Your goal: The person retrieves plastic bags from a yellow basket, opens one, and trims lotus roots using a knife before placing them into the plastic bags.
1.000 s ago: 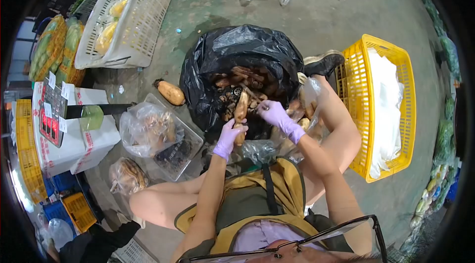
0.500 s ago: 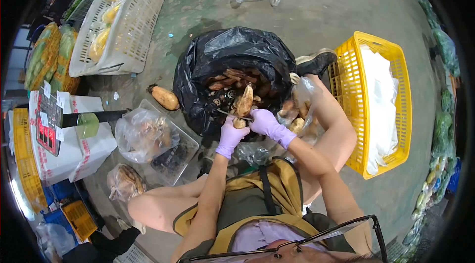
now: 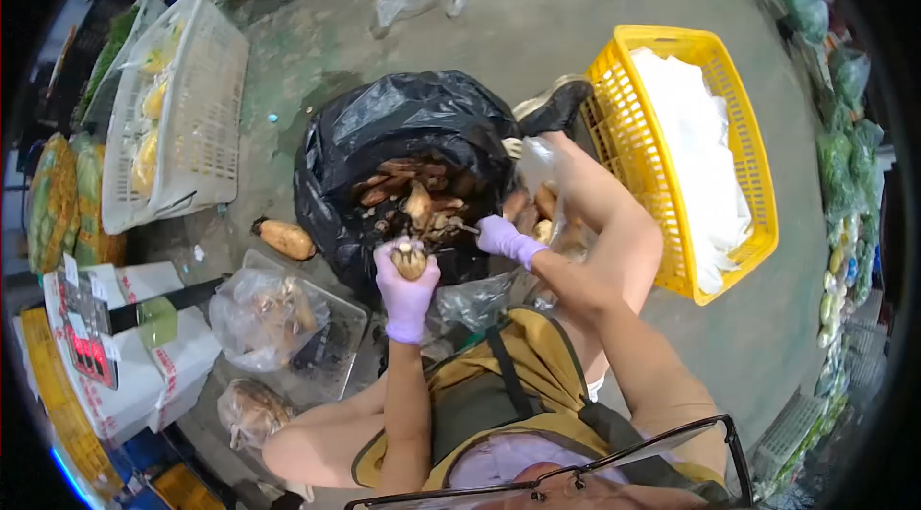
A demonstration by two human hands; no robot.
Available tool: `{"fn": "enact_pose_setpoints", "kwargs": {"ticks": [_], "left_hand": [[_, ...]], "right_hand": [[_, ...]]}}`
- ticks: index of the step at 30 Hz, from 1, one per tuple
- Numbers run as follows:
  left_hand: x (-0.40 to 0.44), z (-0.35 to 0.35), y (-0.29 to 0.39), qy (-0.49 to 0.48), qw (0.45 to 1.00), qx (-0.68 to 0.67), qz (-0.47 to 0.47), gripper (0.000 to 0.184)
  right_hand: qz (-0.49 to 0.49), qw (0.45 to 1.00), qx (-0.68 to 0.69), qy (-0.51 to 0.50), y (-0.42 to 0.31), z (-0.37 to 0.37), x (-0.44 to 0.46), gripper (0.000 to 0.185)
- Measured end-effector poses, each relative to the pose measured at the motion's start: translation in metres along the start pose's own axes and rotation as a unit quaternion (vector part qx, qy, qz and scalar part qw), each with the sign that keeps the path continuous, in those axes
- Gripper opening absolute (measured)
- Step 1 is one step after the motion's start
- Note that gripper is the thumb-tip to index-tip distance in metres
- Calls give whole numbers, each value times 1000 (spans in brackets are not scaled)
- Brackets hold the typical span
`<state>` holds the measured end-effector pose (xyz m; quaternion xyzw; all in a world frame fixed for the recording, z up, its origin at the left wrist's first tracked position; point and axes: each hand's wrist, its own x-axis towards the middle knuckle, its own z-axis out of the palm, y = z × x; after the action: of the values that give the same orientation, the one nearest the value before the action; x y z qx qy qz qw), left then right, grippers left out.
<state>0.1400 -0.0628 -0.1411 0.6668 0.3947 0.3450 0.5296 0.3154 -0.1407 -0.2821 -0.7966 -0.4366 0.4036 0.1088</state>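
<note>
My left hand (image 3: 405,294), in a purple glove, is closed around a lotus root (image 3: 410,265), its pale end facing me. Just beyond the fingers shows another pale root piece (image 3: 418,206); I cannot tell whether the two are joined. My right hand (image 3: 507,240), gloved alike, grips a knife (image 3: 467,228); its handle is hidden and the thin blade points left, apart from the held root. Both hands are over the near rim of a black plastic bag (image 3: 331,145) with brown root scraps (image 3: 408,174) inside.
A whole lotus root (image 3: 284,238) lies left of the bag, near a scale with a bagged bundle (image 3: 267,316). At right stands a yellow crate (image 3: 676,256) holding white plastic (image 3: 686,136). White crates (image 3: 206,117) stand at far left. A clear bag of roots (image 3: 542,213) rests by my leg.
My hands have moved apart. The knife has come away from the root to the right, and my left hand has turned the root's end toward me. The whole view has shifted.
</note>
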Motion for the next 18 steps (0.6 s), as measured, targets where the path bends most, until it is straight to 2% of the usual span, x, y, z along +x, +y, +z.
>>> {"fn": "enact_pose_setpoints", "kwargs": {"ticks": [1,3,4,5,6,7,9,11,14,16,18], "left_hand": [[8,-1,-10,-12,994,-98,-40,38],[19,-11,-34,-26,931,-286,-226,32],[19,-15,-49,-28,886,-385,-258,31],[19,-12,-57,15,847,-439,-299,30],[19,-12,-65,18,823,-468,-322,32],[19,-10,-67,20,795,-498,-346,35],[20,-5,-66,60,792,-442,-417,40],[15,0,-106,107,773,-421,-463,41],[8,16,-117,125,769,-472,-413,33],[5,21,-113,132,763,-499,-389,30],[5,19,-106,134,757,-498,-403,29]], "right_hand": [[21,998,48,18,-3,6,9,28],[87,962,248,-78,-37,-21,-7,29],[79,955,272,-83,-51,-29,-11,28],[74,948,298,-87,-61,-34,-16,28],[74,939,324,-92,-65,-33,-20,28],[7,964,265,-21,-62,-21,-19,26],[-128,975,135,124,-48,12,-13,23],[-113,980,69,149,-71,-4,-39,20],[-120,976,12,184,-80,-3,-42,18],[-142,967,22,209,-82,-2,-39,18],[-156,963,21,217,-81,-3,-38,18]]}}
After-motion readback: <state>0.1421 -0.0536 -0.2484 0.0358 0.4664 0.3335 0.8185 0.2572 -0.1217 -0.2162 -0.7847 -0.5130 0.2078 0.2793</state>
